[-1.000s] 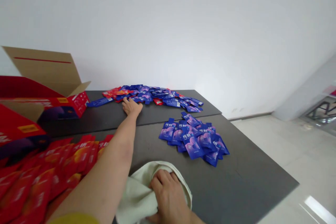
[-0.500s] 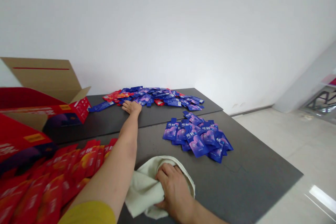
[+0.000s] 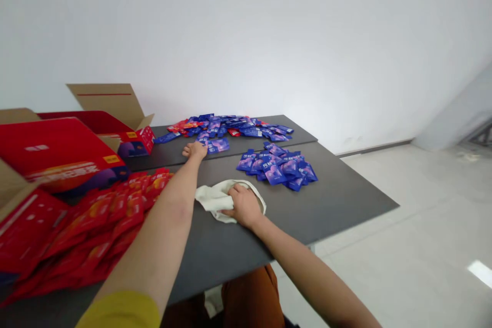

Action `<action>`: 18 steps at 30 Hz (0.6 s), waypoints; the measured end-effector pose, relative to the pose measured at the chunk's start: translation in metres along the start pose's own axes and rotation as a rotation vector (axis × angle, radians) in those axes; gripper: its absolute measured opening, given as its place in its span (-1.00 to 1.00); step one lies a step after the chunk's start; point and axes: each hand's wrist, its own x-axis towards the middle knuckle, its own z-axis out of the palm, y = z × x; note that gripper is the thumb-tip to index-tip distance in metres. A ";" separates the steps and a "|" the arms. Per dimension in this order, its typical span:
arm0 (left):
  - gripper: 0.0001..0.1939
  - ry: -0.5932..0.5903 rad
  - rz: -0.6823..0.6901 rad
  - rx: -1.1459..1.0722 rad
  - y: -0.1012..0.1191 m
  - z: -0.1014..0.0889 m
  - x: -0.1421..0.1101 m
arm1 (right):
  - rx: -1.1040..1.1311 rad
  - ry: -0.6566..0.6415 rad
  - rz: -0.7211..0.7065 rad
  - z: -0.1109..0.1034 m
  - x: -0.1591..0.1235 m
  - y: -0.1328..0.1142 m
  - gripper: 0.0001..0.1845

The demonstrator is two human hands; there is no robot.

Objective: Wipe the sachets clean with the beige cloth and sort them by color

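Pressing cream cloth [image 3: 213, 199] under right grip [image 3: 244, 206]

left hand [image 3: 195, 151] flat, right hand [image 3: 244, 206] curled

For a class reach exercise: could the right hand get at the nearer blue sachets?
Probably yes: the right hand rests on a cream cloth, with only dark tabletop between it and the nearer blue sachets.

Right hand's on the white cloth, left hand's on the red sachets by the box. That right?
No: the head view shows the left hand at the near edge of the far pile of blue sachets, not on the red sachets. The right hand on the white cloth is as you said.
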 end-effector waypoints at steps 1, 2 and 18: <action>-0.52 -0.015 0.062 -0.010 -0.003 -0.008 -0.008 | -0.009 0.005 0.009 0.000 -0.002 -0.001 -0.49; -0.53 -0.030 0.136 -0.021 -0.006 -0.016 -0.015 | -0.019 0.015 0.023 0.000 -0.004 -0.001 -0.49; -0.69 -0.862 0.843 0.292 -0.005 -0.106 -0.133 | 0.195 0.149 -0.316 -0.057 -0.098 0.013 -0.72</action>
